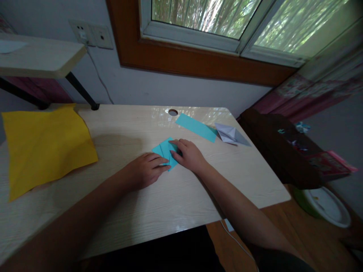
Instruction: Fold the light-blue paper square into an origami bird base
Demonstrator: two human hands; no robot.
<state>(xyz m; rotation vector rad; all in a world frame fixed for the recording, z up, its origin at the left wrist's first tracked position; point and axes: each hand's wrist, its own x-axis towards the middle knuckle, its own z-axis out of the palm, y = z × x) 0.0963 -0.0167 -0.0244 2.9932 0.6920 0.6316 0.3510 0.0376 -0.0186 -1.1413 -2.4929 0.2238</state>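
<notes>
A small folded turquoise paper (pixel 163 149) lies flat near the middle of the pale wooden desk (pixel 141 196). My left hand (pixel 145 170) rests on its near edge with fingers flat, pressing it down. My right hand (pixel 189 155) lies on its right side, fingertips pressing along a fold. Part of the paper is hidden under both hands. Just beyond it lie a turquoise paper strip (pixel 196 127) and a folded white paper shape (pixel 231 134).
A large yellow sheet (pixel 42 145) covers the desk's left end, under a raised shelf (pixel 36 56). A round cable hole (pixel 172 112) sits at the back edge. To the right stand a dark box (pixel 283 151) and a white plate (pixel 326 206) on the floor.
</notes>
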